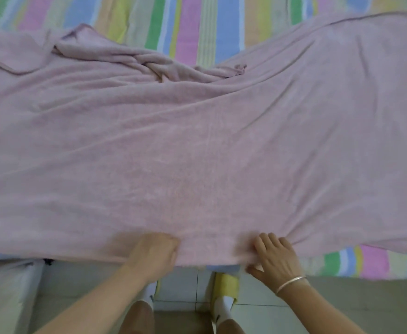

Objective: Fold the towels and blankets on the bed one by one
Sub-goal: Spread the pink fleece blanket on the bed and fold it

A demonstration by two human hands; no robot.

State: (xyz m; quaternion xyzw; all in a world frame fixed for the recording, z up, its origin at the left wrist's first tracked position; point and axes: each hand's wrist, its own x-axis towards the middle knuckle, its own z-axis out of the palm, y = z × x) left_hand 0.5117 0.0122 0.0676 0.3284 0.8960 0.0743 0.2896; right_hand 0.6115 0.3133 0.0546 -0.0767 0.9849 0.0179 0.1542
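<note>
A large pink blanket [197, 145] lies spread across the bed, wrinkled and bunched along its far edge near the middle. At its near edge my left hand [154, 251] grips the fabric with curled fingers. My right hand [273, 259], wearing a thin bracelet, holds the same edge a little to the right, fingers on top of the cloth and thumb below it. Both hands are blurred by motion.
A striped pastel bedsheet [188, 27] covers the bed beyond the blanket and shows again at the near right [371, 261]. Below the bed edge is a tiled floor [185, 290] with my feet in white socks and yellow slippers. Something pale [7, 295] sits at lower left.
</note>
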